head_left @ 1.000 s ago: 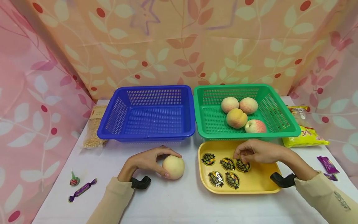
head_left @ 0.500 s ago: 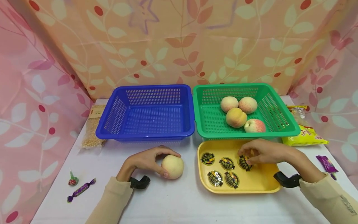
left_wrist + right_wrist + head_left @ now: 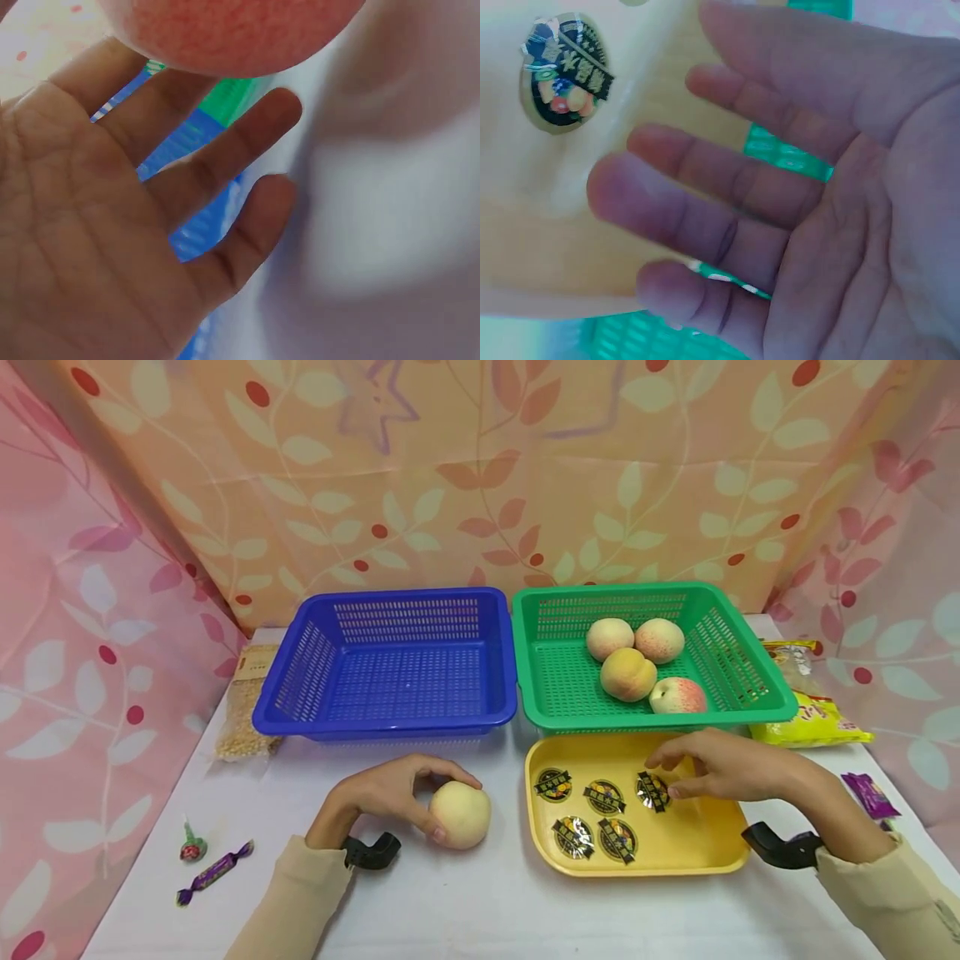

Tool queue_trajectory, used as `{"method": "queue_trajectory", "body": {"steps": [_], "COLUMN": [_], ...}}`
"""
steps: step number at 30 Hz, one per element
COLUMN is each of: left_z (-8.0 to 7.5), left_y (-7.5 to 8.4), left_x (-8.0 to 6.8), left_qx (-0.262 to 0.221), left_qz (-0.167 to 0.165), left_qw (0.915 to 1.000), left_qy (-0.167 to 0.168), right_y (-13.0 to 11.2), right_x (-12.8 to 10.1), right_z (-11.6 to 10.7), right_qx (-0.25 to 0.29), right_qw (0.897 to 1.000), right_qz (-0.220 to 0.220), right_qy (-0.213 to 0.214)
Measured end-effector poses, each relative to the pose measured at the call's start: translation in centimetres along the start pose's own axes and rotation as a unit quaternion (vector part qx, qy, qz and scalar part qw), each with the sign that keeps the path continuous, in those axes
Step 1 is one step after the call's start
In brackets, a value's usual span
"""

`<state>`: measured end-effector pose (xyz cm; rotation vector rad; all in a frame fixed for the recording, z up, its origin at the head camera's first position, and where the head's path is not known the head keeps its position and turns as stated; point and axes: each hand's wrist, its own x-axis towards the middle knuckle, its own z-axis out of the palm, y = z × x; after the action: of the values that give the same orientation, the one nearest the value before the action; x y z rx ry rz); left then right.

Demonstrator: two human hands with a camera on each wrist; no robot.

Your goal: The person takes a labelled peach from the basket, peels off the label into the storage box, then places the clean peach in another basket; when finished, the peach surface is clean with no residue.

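My left hand (image 3: 438,789) rests on the white table and grips a pale peach (image 3: 460,812), fingers arched over its top and thumb at its front. In the left wrist view the peach (image 3: 232,30) sits at my fingertips. My right hand (image 3: 663,777) hovers over the yellow tray (image 3: 697,839) with its fingers relaxed and holding nothing. Several round stickers lie in the tray, and the nearest sticker (image 3: 652,791) is just under my fingertips; the right wrist view shows a sticker (image 3: 566,71) beyond my open fingers (image 3: 705,195).
Behind the tray stands a green basket (image 3: 652,720) with several peaches (image 3: 628,674). An empty blue basket (image 3: 390,724) sits beside it. A grain bag (image 3: 243,710) and candies (image 3: 213,871) lie at the left, and a yellow snack bag (image 3: 813,718) at the right.
My right hand let go of the sticker it was pinching, opened its fingers and drifted slightly right. The left hand and its peach stayed put.
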<state>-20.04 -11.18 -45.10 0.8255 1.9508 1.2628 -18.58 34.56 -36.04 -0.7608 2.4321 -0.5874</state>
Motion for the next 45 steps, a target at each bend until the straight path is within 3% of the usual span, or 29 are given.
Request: {"method": "queue_trajectory", "body": {"steps": [5, 9, 11, 14, 18, 21, 24, 28, 35, 45], "left_z": [-0.2, -0.6, -1.0, -1.7, -3.0, -4.0, -5.0, -6.2, -7.6, -9.2], "left_y": [2.3, 5.2, 6.6, 8.5, 10.0, 10.8, 11.4, 12.1, 12.0, 11.2], "left_x": [-0.1, 0.3, 0.8, 2.3, 5.0, 7.4, 10.0, 13.4, 18.1, 21.9], "left_qx": [0.025, 0.027, 0.021, -0.001, -0.013, 0.001, 0.025, 0.058, 0.071, 0.115], "left_qz": [0.062, 0.123, 0.147, 0.166, 0.188, 0.184, 0.175, 0.163, 0.12, 0.072], "left_qw": [0.9975, 0.9918, 0.9889, 0.9857, 0.9792, 0.9761, 0.9735, 0.9728, 0.9826, 0.9894], "left_qy": [-0.021, -0.02, -0.006, 0.027, 0.077, 0.115, 0.146, 0.155, 0.123, 0.051], "right_y": [-0.1, 0.2, 0.5, 1.4, 3.4, 5.3, 7.3, 9.0, 9.7, 9.8], "right_x": [-1.0, -2.0, -2.5, -2.9, -3.2, -3.3, -3.2, -3.1, -3.2, -3.3], "right_z": [-0.8, -1.9, -2.5, -3.2, -3.8, -3.8, -3.4, -2.5, -1.9, -1.6], "right_qx": [-0.007, 0.0, -0.001, -0.021, -0.018, -0.001, -0.012, -0.038, -0.015, 0.024], "right_qw": [0.999, 0.992, 0.985, 0.967, 0.947, 0.941, 0.937, 0.928, 0.933, 0.934], "right_qz": [-0.013, -0.019, -0.018, -0.017, 0.046, 0.099, 0.116, 0.139, 0.169, 0.153], "right_qy": [0.05, 0.122, 0.17, 0.254, 0.316, 0.322, 0.33, 0.345, 0.319, 0.321]}}
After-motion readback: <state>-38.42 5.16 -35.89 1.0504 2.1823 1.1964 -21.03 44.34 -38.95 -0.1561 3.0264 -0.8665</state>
